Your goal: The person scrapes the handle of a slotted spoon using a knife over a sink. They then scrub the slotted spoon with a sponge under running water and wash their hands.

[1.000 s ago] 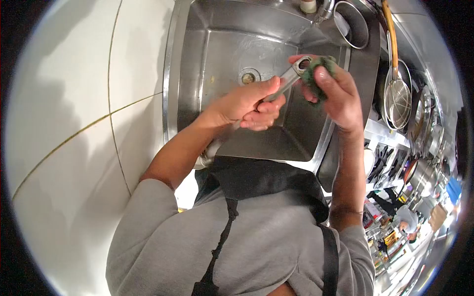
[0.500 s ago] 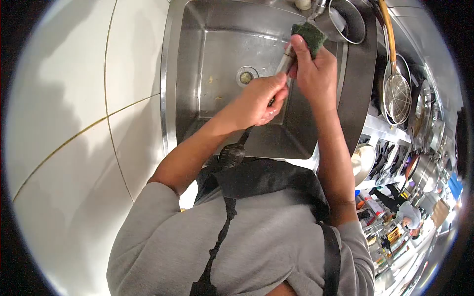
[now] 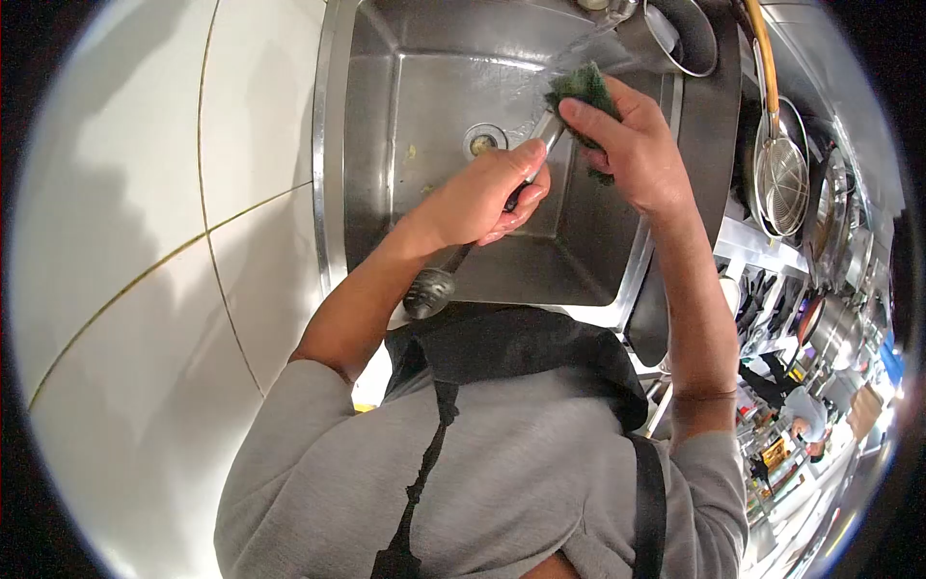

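Over the metal sink (image 3: 463,87), my left hand (image 3: 497,193) is closed round the handle of a slotted spoon (image 3: 429,292). The spoon's dark head points down towards my body, past the sink's near edge. My right hand (image 3: 632,145) grips a green scouring pad (image 3: 586,95), pressed about the upper end of the spoon's metal handle, which the pad partly hides. Below the hands is the sink's drain (image 3: 484,142), with bits of food in it.
A faucet (image 3: 610,12) is at the sink's far right corner, beside a metal pot (image 3: 683,37). Wire strainers (image 3: 781,183) hang at the right. White tiled wall (image 3: 125,193) stands at the left. Further right, a person (image 3: 803,410) is among shelves and cookware.
Both hands with the spoon and pad shifted up, then my right hand came back down and right. The pad now sits lower on the handle end than half a second ago.
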The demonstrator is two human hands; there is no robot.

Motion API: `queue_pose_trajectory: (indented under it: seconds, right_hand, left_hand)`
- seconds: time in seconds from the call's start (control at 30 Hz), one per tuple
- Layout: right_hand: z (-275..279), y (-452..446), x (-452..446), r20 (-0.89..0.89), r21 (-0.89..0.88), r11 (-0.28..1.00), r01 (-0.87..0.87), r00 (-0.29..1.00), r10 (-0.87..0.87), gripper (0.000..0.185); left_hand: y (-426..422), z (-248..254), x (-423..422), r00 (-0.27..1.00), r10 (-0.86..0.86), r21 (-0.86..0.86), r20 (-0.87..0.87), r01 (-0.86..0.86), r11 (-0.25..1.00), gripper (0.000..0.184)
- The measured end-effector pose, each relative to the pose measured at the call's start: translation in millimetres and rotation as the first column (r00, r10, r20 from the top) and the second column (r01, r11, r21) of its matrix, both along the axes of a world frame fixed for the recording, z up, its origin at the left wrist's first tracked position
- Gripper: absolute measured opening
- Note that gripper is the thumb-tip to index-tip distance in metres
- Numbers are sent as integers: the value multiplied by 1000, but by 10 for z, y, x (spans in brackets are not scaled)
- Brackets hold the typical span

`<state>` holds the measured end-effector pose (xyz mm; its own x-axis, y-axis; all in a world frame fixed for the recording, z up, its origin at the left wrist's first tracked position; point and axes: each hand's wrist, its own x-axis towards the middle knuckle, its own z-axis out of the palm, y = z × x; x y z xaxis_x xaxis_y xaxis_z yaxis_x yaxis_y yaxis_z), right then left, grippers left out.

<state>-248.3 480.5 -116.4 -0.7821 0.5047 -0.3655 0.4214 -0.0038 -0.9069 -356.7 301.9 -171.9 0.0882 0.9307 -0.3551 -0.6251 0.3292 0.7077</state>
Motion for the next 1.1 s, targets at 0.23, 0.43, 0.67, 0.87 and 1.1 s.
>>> queue_pose_trajectory:
  seconds: [0.23, 0.43, 0.67, 0.87, 1.1]
  right_hand:
    - [-259, -222, -166, -143, 533, 805, 259, 966, -215, 30]
    - [-173, 142, 47, 3, 346, 889, -300, 948, 319, 29]
    - [-319, 17, 14, 9, 524, 839, -144, 987, 163, 31]
    - [-743, 16, -178, -67, -350, 677, 647, 704, -707, 36]
    - [-352, -209, 46, -147, -281, 945, 167, 966, -214, 28]
  left_hand:
    - [122, 30, 164, 907, 222, 201, -357, -158, 967, 61]
    - [-135, -149, -94, 972, -175, -27, -158, 173, 985, 58]
    - [-29, -76, 128, 992, -128, -115, 18, 129, 985, 61]
    - [16, -126, 165, 994, 50, -47, -97, -55, 997, 65]
    - [-15, -194, 84, 1000, 21, -14, -6, -21, 1000, 65]
